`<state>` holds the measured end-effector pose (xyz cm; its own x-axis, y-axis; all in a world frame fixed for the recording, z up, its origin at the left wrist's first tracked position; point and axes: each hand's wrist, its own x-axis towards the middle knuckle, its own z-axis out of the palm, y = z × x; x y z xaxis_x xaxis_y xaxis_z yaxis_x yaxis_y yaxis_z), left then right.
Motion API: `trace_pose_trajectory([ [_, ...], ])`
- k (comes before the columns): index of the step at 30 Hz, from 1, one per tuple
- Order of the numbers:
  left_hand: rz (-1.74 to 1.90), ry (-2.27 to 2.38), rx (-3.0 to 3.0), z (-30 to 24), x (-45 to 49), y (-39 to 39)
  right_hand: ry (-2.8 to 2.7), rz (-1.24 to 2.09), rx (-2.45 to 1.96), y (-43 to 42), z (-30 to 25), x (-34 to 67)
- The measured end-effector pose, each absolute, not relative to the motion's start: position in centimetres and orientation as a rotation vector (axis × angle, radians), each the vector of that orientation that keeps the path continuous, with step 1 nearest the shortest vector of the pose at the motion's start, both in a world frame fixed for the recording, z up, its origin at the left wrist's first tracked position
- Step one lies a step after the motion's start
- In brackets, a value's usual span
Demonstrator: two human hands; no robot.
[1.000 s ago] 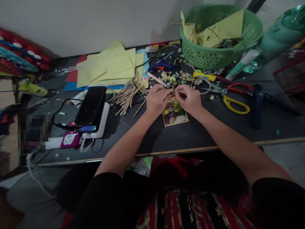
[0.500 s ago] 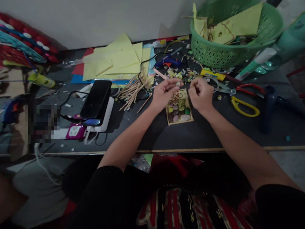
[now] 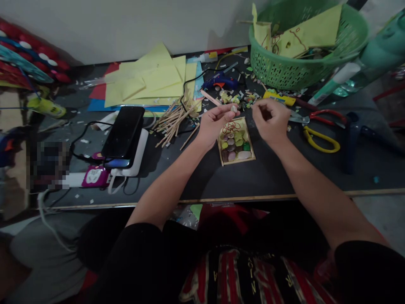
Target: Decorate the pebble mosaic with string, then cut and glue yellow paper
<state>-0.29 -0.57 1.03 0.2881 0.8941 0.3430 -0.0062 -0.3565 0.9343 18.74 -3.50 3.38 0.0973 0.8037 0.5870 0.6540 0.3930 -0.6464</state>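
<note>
One small stick-edged panel (image 3: 238,161) lies flat on the dark, matte table (image 3: 268,181), set back from the pale wooden front edge. Smooth, rounded pebbles (image 3: 244,155) in white, mauve, brown and green pack its near part, glossy against a yellowish backing; thin red-brown loops (image 3: 232,126), drawn or stuck on, I cannot tell which, curl across its far part. Over the panel's far left corner, the left hand (image 3: 212,123) pinches a pale pebble (image 3: 233,109) between thumb and fingertips. Just off the panel's right side, the right hand (image 3: 272,120) is curled, thumb drawn towards the forefinger; whether anything sits in that grip I cannot tell. The step in hand appears to be handling a single pebble above the panel; whatever move follows calls, I judge, for a light, steady pinch, since so small and hard a piece could slip. Well left of the panel lies a flat, glossy phone (image 3: 123,131), with slender wooden sticks (image 3: 177,120) heaped between; well right of it rest scissors (image 3: 327,112) with red and yellow handles. Beyond the panel come crumbly yellow-green scraps (image 3: 229,98), a blue plastic glue gun (image 3: 226,82), thin yellow sheets (image 3: 152,78) to its far left and a perforated green plastic basket (image 3: 284,69) to its far right.
</note>
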Motion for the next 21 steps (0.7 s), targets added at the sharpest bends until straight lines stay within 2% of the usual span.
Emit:
trace_pose_trajectory([
  [5, 1.219, 0.815, 1.53, 0.7, 0.1, -0.7, -1.78, 0.187, -1.163, -5.0, 4.1, 17.3],
  [21, 1.363, 1.0, 1.782, 1.4, -0.1, -1.4, -1.848, 0.03, -1.213, -4.9, 3.2, 17.5],
])
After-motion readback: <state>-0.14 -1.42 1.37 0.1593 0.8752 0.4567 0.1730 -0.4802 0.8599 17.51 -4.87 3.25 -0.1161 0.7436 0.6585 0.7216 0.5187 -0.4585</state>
